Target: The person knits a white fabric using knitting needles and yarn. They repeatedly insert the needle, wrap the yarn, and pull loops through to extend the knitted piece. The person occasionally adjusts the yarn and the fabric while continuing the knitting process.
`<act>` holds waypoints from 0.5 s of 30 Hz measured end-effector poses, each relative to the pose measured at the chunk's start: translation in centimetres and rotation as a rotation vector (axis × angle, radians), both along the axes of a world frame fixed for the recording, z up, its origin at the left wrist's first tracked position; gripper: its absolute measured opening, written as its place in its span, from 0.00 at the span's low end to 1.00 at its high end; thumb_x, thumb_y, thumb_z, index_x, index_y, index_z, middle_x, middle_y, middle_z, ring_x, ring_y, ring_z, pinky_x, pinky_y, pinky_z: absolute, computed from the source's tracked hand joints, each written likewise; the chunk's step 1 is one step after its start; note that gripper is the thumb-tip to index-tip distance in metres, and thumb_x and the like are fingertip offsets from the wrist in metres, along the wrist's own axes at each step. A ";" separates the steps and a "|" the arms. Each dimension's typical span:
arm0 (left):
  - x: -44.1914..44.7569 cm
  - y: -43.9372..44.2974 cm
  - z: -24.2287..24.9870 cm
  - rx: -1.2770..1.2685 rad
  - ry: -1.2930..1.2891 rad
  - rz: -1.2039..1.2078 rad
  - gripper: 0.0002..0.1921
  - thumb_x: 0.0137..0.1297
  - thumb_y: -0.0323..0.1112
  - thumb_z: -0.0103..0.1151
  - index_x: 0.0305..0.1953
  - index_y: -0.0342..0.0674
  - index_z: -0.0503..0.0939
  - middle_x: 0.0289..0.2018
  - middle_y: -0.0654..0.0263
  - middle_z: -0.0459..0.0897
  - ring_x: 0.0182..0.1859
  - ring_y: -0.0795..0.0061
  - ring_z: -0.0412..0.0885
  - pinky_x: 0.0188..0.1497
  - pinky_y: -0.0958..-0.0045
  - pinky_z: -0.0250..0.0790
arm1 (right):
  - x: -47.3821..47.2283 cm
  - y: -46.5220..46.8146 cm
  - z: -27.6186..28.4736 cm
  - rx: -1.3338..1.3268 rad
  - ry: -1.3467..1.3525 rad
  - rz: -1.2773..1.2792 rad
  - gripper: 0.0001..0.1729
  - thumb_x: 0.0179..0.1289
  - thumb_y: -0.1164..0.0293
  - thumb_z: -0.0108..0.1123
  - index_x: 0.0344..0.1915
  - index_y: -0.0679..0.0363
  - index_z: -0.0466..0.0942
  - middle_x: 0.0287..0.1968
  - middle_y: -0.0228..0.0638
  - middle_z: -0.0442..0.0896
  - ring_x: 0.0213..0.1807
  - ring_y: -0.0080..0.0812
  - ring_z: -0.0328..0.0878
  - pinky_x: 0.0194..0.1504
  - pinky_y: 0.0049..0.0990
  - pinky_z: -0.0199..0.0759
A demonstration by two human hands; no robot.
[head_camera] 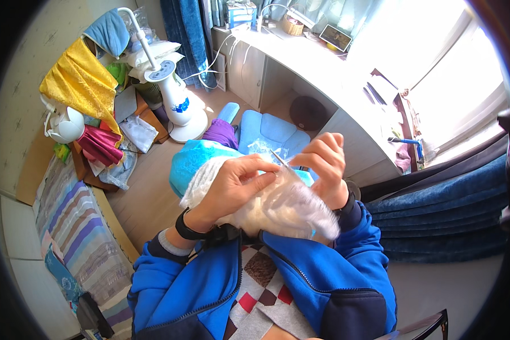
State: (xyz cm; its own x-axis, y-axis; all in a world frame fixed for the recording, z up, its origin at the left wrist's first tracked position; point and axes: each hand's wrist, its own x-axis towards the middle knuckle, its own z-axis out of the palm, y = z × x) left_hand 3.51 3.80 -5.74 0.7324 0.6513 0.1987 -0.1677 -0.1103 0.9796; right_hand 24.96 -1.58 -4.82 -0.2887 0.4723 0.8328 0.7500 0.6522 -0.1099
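Observation:
My left hand (pixel 248 180) pinches the upper edge of a cream, fluffy piece of knitting (pixel 295 199) between thumb and fingers. The slim tip of a metal needle (pixel 278 156) sticks up from that edge, between my two hands. At the needle's right side is my right hand (pixel 323 163), with curled fingers and the index fingertip close to the shaft. Whether it grips the needle or yarn cannot be made out. The knitting hangs down below my hands, blurred at its lower right. White openwork fabric (pixel 204 180) lies over a bright turquoise cloth (pixel 185 165) on my lap.
Ahead stands a blue padded chair (pixel 274 127) with a clear plastic bag on it. A white curved desk (pixel 318 59) runs along the window. A white pedestal appliance (pixel 180 106) stands left of centre. A striped bedspread (pixel 85 238) lies at left.

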 end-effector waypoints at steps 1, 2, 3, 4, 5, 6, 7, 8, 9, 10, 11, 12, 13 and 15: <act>-0.2 0.2 -0.1 -0.085 -0.043 -0.003 0.09 0.69 0.26 0.59 0.47 0.33 0.84 0.35 0.65 0.85 0.38 0.81 0.82 0.42 0.80 0.73 | 0.0 -0.5 -0.3 0.054 0.026 -0.049 0.20 0.45 0.51 0.67 0.29 0.55 0.81 0.25 0.28 0.73 0.29 0.32 0.67 0.39 0.33 0.54; -0.4 0.6 -0.2 -0.132 -0.045 -0.026 0.11 0.70 0.29 0.59 0.50 0.34 0.83 0.39 0.64 0.87 0.42 0.80 0.83 0.46 0.81 0.75 | 0.1 -1.0 -0.5 0.047 0.038 -0.083 0.16 0.43 0.58 0.69 0.29 0.56 0.81 0.22 0.28 0.72 0.26 0.30 0.66 0.37 0.32 0.55; -0.5 0.8 -0.3 -0.191 -0.081 -0.043 0.11 0.70 0.29 0.59 0.50 0.34 0.83 0.40 0.63 0.87 0.42 0.80 0.83 0.46 0.80 0.76 | -0.1 -1.2 -0.9 0.056 0.075 -0.097 0.16 0.42 0.58 0.70 0.29 0.56 0.81 0.22 0.28 0.72 0.25 0.30 0.66 0.37 0.32 0.55; -0.6 0.9 -0.4 -0.240 -0.099 -0.051 0.11 0.70 0.29 0.59 0.51 0.34 0.83 0.41 0.62 0.87 0.43 0.80 0.84 0.47 0.80 0.76 | -0.3 -1.4 -1.3 0.064 0.115 -0.112 0.16 0.41 0.59 0.70 0.29 0.57 0.81 0.21 0.28 0.72 0.25 0.30 0.66 0.36 0.32 0.55; -0.7 1.0 -0.5 -0.283 -0.121 -0.055 0.11 0.70 0.29 0.59 0.51 0.34 0.83 0.42 0.61 0.87 0.43 0.79 0.84 0.48 0.79 0.76 | -0.5 -1.5 -1.7 0.070 0.154 -0.127 0.17 0.40 0.60 0.71 0.30 0.57 0.81 0.21 0.29 0.72 0.25 0.30 0.66 0.36 0.32 0.55; -0.8 1.0 -0.6 -0.311 -0.143 -0.073 0.11 0.70 0.29 0.60 0.51 0.35 0.83 0.42 0.61 0.87 0.43 0.79 0.84 0.49 0.78 0.77 | -0.7 -1.7 -1.9 0.067 0.180 -0.107 0.18 0.37 0.62 0.72 0.30 0.59 0.81 0.20 0.28 0.71 0.24 0.29 0.65 0.35 0.32 0.54; -0.8 1.1 -0.6 -0.329 -0.134 -0.068 0.11 0.70 0.29 0.60 0.51 0.35 0.83 0.42 0.61 0.87 0.44 0.79 0.84 0.49 0.78 0.77 | -0.8 -1.7 -2.2 0.076 0.199 -0.089 0.18 0.37 0.62 0.72 0.30 0.59 0.82 0.20 0.28 0.71 0.23 0.29 0.65 0.35 0.31 0.54; -0.9 1.2 -0.6 -0.342 -0.137 -0.069 0.11 0.70 0.29 0.60 0.51 0.35 0.83 0.42 0.62 0.87 0.44 0.79 0.84 0.49 0.78 0.77 | -0.9 -1.7 -2.3 0.074 0.216 -0.075 0.19 0.38 0.61 0.72 0.30 0.59 0.82 0.20 0.28 0.71 0.23 0.29 0.65 0.35 0.31 0.54; -0.9 1.3 -0.6 -0.347 -0.156 -0.077 0.11 0.70 0.29 0.60 0.50 0.35 0.83 0.42 0.62 0.87 0.44 0.79 0.84 0.49 0.79 0.77 | -1.0 -1.7 -2.5 0.074 0.234 -0.062 0.19 0.38 0.61 0.72 0.30 0.60 0.82 0.20 0.28 0.71 0.23 0.29 0.64 0.35 0.31 0.54; -0.9 1.4 -0.6 -0.365 -0.159 -0.076 0.10 0.70 0.29 0.60 0.50 0.36 0.83 0.42 0.63 0.87 0.44 0.79 0.84 0.49 0.79 0.77 | -1.0 -1.7 -2.5 0.074 0.226 -0.053 0.19 0.38 0.60 0.72 0.31 0.60 0.82 0.19 0.27 0.71 0.23 0.28 0.64 0.35 0.31 0.54; -0.9 1.5 -0.6 -0.377 -0.178 -0.082 0.10 0.70 0.29 0.61 0.50 0.36 0.83 0.42 0.64 0.87 0.44 0.79 0.83 0.48 0.79 0.77 | -1.1 -1.7 -2.5 0.074 0.218 -0.044 0.19 0.38 0.59 0.71 0.31 0.60 0.82 0.19 0.27 0.70 0.23 0.28 0.64 0.35 0.31 0.53; -1.0 1.6 -0.6 -0.389 -0.203 -0.083 0.10 0.69 0.29 0.61 0.49 0.37 0.83 0.43 0.64 0.87 0.44 0.80 0.83 0.48 0.79 0.77 | -1.1 -1.7 -2.5 0.088 0.212 -0.025 0.20 0.39 0.59 0.71 0.31 0.60 0.82 0.19 0.27 0.70 0.22 0.28 0.63 0.35 0.31 0.53; -1.0 1.6 -0.6 -0.377 -0.195 -0.069 0.09 0.70 0.29 0.60 0.49 0.36 0.82 0.42 0.64 0.86 0.43 0.80 0.83 0.48 0.79 0.76 | -1.1 -1.6 -2.5 0.074 0.190 -0.020 0.20 0.39 0.58 0.71 0.31 0.59 0.82 0.18 0.26 0.69 0.22 0.28 0.63 0.34 0.31 0.52; -1.0 1.7 -0.7 -0.352 -0.192 -0.033 0.09 0.70 0.29 0.60 0.49 0.36 0.80 0.41 0.65 0.86 0.42 0.81 0.82 0.48 0.78 0.76 | -1.2 -1.6 -2.4 0.075 0.152 0.008 0.20 0.39 0.57 0.70 0.31 0.59 0.83 0.18 0.25 0.68 0.22 0.27 0.63 0.34 0.31 0.51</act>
